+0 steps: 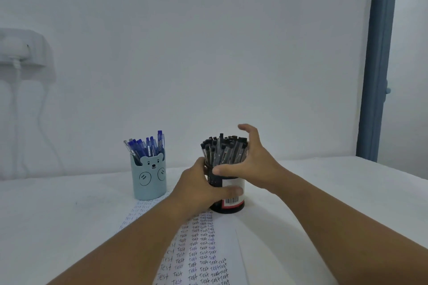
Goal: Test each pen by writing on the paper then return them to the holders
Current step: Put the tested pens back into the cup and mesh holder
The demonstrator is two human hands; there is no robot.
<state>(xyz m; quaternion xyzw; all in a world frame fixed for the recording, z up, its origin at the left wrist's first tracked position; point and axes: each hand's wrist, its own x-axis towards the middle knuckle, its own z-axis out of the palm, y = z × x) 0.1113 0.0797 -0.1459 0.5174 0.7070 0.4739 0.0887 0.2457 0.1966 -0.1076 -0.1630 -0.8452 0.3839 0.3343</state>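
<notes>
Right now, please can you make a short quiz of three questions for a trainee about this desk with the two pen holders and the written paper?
1. True or false: the light blue bear-face holder stands on the person's left of the black cylindrical holder with the barcode label.
2. Which hand grips the black holder's body? A) left hand B) right hand C) neither
3. Fill in: the word written again and again on the white paper sheet is ____.

Key:
1. True.
2. A; the right hand lies open around the black-capped pens.
3. Test.
</notes>
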